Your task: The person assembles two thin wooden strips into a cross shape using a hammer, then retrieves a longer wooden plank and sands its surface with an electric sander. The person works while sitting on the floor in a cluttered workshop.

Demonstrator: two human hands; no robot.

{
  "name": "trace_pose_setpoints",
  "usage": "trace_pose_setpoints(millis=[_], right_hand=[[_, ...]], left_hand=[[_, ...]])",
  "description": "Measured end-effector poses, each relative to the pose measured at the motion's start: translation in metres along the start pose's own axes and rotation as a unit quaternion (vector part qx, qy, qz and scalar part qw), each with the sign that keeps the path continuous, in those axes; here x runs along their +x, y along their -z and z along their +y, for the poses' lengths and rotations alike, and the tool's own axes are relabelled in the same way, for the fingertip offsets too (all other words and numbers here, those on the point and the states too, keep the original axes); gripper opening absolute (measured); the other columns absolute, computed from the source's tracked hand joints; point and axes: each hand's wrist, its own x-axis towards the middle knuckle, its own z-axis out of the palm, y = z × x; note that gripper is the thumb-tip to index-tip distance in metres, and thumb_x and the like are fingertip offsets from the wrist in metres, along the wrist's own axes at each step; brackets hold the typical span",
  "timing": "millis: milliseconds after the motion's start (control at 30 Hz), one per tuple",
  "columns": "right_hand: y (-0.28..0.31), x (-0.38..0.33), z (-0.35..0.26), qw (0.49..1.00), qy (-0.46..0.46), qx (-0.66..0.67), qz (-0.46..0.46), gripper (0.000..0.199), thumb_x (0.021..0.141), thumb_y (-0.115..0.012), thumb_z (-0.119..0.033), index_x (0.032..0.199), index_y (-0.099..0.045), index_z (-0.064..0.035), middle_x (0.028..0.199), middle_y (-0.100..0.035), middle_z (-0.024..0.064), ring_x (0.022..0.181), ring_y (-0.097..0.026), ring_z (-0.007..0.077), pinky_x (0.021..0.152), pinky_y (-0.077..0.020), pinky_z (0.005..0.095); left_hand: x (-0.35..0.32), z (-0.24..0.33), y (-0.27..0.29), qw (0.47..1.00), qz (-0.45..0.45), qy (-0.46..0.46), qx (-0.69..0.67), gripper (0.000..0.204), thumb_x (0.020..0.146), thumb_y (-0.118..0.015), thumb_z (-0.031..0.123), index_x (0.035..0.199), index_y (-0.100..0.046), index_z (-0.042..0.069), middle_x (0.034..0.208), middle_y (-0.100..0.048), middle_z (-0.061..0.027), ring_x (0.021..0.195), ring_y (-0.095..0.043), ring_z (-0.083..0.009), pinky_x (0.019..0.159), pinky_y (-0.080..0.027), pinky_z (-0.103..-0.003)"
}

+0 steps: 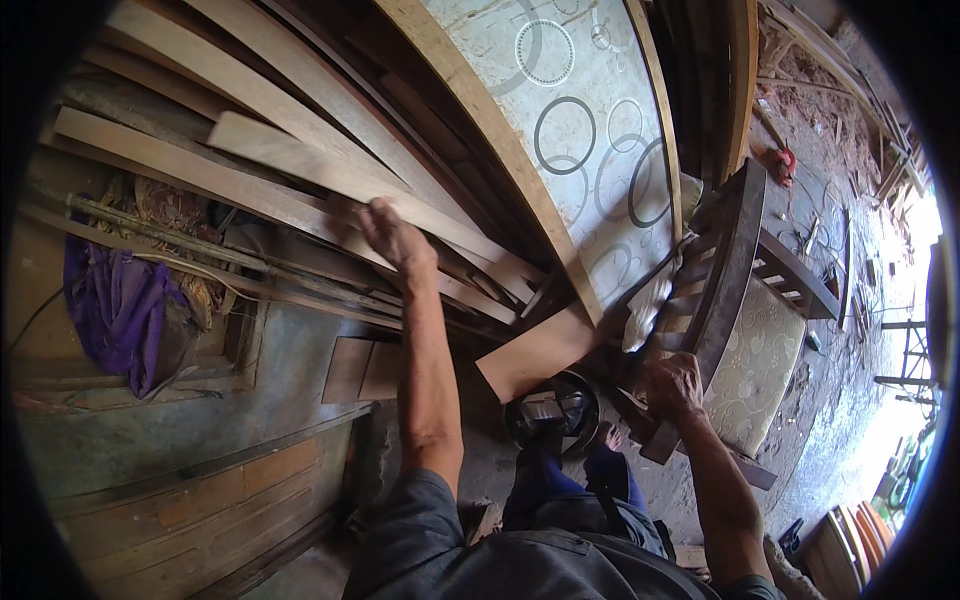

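My left hand (pixel 400 242) reaches forward over a stack of long boards. Its fingers are closed on the edge of a pale wooden plank (pixel 300 165), whose far left end is a little blurred. Other long planks (pixel 185 172) lie beneath and beside it, leaning away to the upper left. On the right, my right hand (pixel 672 388) is a closed fist on the dark wooden frame of a chair (pixel 722 285). That chair lies tilted, and its patterned cushioned seat (pixel 765 365) faces right. The undersides of my fingers are hidden in both places.
A tall wood-edged panel with circle patterns (pixel 570 120) leans at the centre back. Below it are a short board (pixel 540 350) and a round black container (pixel 590 400) by my feet. Purple cloth (pixel 115 300) hangs at the left, above a wooden cabinet (pixel 200 490). Scraps litter the floor at right.
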Motion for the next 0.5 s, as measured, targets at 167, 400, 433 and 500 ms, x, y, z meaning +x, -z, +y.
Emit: trace_pose_setpoints(millis=[167,400,433,500], right_hand=[[0.001,0.001,0.000,1.000,0.006,-0.016,-0.013,0.014,0.081,-0.067,-0.015,0.092,-0.075,-0.0114,0.079,-0.072,0.0103,0.087,-0.070,0.0281,0.097,-0.0457,0.0443],[0.000,0.001,0.000,0.999,0.021,0.004,0.027,0.014,0.078,-0.068,-0.015,0.090,-0.074,-0.0110,0.079,-0.072,0.0101,0.087,-0.070,0.0283,0.096,-0.0452,0.0442],[0.000,0.000,0.000,1.000,0.013,-0.003,0.015,0.015,0.079,-0.068,-0.015,0.091,-0.075,-0.0107,0.081,-0.072,0.0102,0.088,-0.070,0.0283,0.097,-0.0453,0.0444],[-0.001,0.000,0.000,1.000,0.007,-0.017,-0.018,0.016,0.079,-0.068,-0.015,0.092,-0.076,-0.0101,0.084,-0.074,0.0103,0.090,-0.071,0.0282,0.097,-0.0456,0.0448]], left_hand=[[0.030,0.036,0.008,0.987,0.016,-0.086,-0.132,0.033,0.109,-0.057,0.039,0.101,-0.053,0.007,0.102,-0.053,-0.0057,0.098,-0.050,-0.0188,0.095,-0.046,-0.040],[0.024,0.039,0.013,0.996,-0.050,-0.042,-0.063,0.032,0.108,-0.059,0.035,0.107,-0.055,0.003,0.106,-0.064,-0.0087,0.096,-0.058,-0.0197,0.094,-0.050,-0.038],[0.021,0.035,0.014,0.991,-0.100,-0.035,-0.086,0.030,0.108,-0.059,0.033,0.107,-0.056,0.003,0.103,-0.066,-0.0088,0.093,-0.060,-0.0200,0.093,-0.051,-0.039],[0.012,0.022,0.018,0.987,-0.129,0.002,-0.095,0.029,0.108,-0.057,0.030,0.109,-0.060,0.001,0.100,-0.070,-0.0103,0.090,-0.064,-0.0210,0.091,-0.053,-0.039]])
